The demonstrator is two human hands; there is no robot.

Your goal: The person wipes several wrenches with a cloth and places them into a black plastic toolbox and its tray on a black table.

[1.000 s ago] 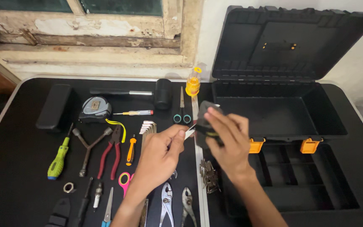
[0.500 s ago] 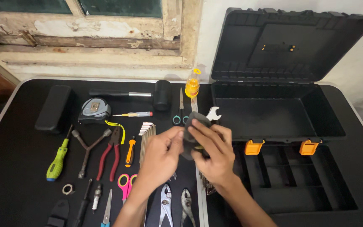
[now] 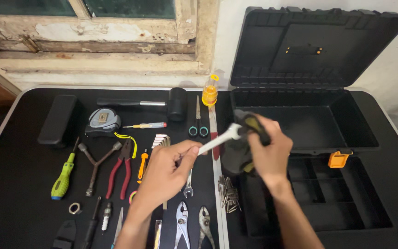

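Left hand [image 3: 169, 163]: fingers pinched on the lower shaft of a silver wrench [image 3: 217, 140], held above the table.
Right hand [image 3: 267, 150]: closed around a dark cloth [image 3: 249, 127], pressed against the open-ended head of the wrench.
Wrench: slanted, head up and to the right, lifted over the table's middle seam, just in front of the toolbox.
Cloth: bunched, dark with a yellowish patch, hanging partly below the right hand.
Just below the hands: second small wrench [image 3: 189, 184] flat on the table; heap of small metal bits [image 3: 228, 194] beside the seam; two slip-joint pliers [image 3: 192, 226] at the near edge.
Left of left hand: orange screwdriver [image 3: 141, 167], red-handled pliers [image 3: 120, 168], set of hex keys [image 3: 161, 139], rusty Y-shaped tool [image 3: 96, 163], green screwdriver [image 3: 63, 179], metal nut [image 3: 74, 208].
Farther back: scissors with teal handles [image 3: 198, 121], black mallet [image 3: 160, 103], tape measure [image 3: 103, 121], thin yellow-red tester screwdriver [image 3: 144, 125], small orange bottle [image 3: 209, 92], black oblong case [image 3: 58, 119].
Right: black toolbox [image 3: 309, 110], lid up, main bin empty as far as visible, one orange latch [image 3: 338, 159] showing; black divided tray [image 3: 328, 193] in front of it.
Table [image 3: 19, 184]: black top, pale rim, set below a worn window frame [image 3: 93, 41].
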